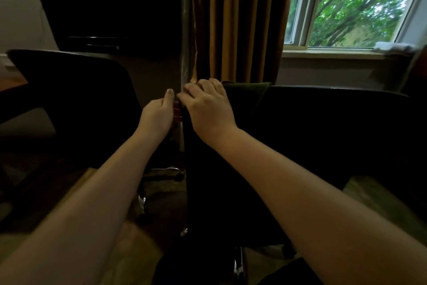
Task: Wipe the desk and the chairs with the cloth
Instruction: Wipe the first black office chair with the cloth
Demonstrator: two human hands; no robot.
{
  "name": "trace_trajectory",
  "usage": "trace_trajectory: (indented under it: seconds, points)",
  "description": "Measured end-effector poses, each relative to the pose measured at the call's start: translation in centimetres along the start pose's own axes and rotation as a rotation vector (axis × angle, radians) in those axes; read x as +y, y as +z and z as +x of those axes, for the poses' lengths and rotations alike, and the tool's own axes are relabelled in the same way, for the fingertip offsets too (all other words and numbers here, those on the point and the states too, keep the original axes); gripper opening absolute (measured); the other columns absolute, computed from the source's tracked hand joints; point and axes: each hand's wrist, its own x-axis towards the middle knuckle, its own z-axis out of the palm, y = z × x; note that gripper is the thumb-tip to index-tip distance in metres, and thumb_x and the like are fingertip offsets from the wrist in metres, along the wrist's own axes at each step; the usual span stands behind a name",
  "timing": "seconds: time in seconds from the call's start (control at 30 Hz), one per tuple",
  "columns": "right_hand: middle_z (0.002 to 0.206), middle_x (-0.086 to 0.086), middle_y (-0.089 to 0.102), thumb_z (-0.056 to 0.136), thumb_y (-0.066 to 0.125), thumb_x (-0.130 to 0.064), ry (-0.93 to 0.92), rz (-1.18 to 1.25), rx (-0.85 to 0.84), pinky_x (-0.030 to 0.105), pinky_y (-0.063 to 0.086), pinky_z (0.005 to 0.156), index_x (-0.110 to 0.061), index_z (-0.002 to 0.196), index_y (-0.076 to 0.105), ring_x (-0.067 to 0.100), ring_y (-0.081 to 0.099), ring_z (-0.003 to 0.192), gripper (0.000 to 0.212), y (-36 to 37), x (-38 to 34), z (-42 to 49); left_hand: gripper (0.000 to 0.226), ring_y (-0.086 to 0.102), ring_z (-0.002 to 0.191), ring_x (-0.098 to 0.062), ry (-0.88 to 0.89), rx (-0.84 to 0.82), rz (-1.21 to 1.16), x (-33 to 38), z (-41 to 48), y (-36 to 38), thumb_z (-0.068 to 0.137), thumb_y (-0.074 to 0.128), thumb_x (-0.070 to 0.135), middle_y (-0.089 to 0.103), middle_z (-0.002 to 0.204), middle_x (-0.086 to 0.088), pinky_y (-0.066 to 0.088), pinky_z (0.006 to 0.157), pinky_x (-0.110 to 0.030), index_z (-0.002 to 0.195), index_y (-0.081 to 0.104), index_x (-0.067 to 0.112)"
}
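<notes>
While one green cloth [247, 94] drapes the right chair [323, 127] just past the flat, spread fingers of the right hand [208, 106], the left hand [157, 116] hides its fingers, grip unclear; a second chair [69, 81] stands left of them.

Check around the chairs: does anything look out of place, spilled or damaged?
Nothing looks spilled or broken. Two small oddities: a crumpled white item sits on the windowsill at far right, and a small reddish thing shows between the left hand and right hand at the chair back; both are too dim or blurred to identify.
</notes>
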Motion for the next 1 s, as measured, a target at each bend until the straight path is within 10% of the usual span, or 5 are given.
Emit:
trace_trajectory:
  seconds: [0.3, 0.5, 0.6, 0.73, 1.0]
  points:
    - [0.117, 0.006, 0.066, 0.089, 0.052, -0.007, 0.327, 0.193, 0.252, 0.041, 0.039, 0.1, -0.014, 0.118, 0.065, 0.028, 0.056, 0.113, 0.033, -1.9, 5.0, -2.5, 0.056, 0.068, 0.086, -0.017, 0.025, -0.114, -0.084, -0.1, 0.2, 0.7, 0.101, 0.025, 0.056, 0.071, 0.089, -0.002, 0.051, 0.085, -0.037, 0.087, 0.066, 0.021]
    - [0.156, 0.003, 0.033, 0.1, 0.043, -0.022, -0.16, -0.1, -0.06, 0.043, 0.0, 0.12, -0.02, 0.137, 0.054, 0.03, 0.016, 0.148, 0.039, 0.8, 0.9, -1.8, 0.052, 0.066, 0.087, -0.022, 0.051, 0.032, -0.025, 0.6, 0.3, 0.6, 0.102, 0.028, 0.053, 0.067, 0.087, -0.003, 0.053, 0.085, -0.042, 0.084, 0.064, 0.02]
    - [0.151, 0.008, 0.042, 0.095, 0.052, -0.014, -0.285, -0.1, 0.053, 0.046, 0.019, 0.117, -0.017, 0.133, 0.058, 0.033, 0.032, 0.142, 0.039, -0.2, 4.3, -2.7, 0.041, 0.055, 0.078, -0.011, 0.264, 0.143, 0.209, 2.4, 0.0, 0.9, 0.105, 0.029, 0.042, 0.059, 0.087, 0.003, 0.043, 0.072, -0.022, 0.097, 0.061, 0.017]
    - [0.135, 0.013, 0.057, 0.087, 0.054, -0.001, 0.023, 0.138, 0.372, 0.046, 0.044, 0.103, -0.012, 0.129, 0.063, 0.033, 0.054, 0.122, 0.044, -1.4, 12.0, -6.7, 0.03, 0.052, 0.087, -0.011, 0.613, 0.071, 0.303, 5.7, -1.2, 3.7, 0.104, 0.04, 0.029, 0.058, 0.096, 0.002, 0.037, 0.076, -0.024, 0.113, 0.062, 0.011]
    - [0.135, 0.012, 0.056, 0.079, 0.041, 0.011, 0.896, 0.315, 0.468, 0.007, 0.021, 0.106, -0.007, 0.122, 0.065, 0.024, 0.049, 0.13, 0.053, -4.9, 25.7, -16.1, 0.045, 0.056, 0.09, -0.031, 0.913, 0.195, 0.638, 7.0, -3.7, 13.8, 0.098, 0.029, 0.044, 0.063, 0.091, -0.008, 0.036, 0.086, -0.043, 0.099, 0.06, 0.011]
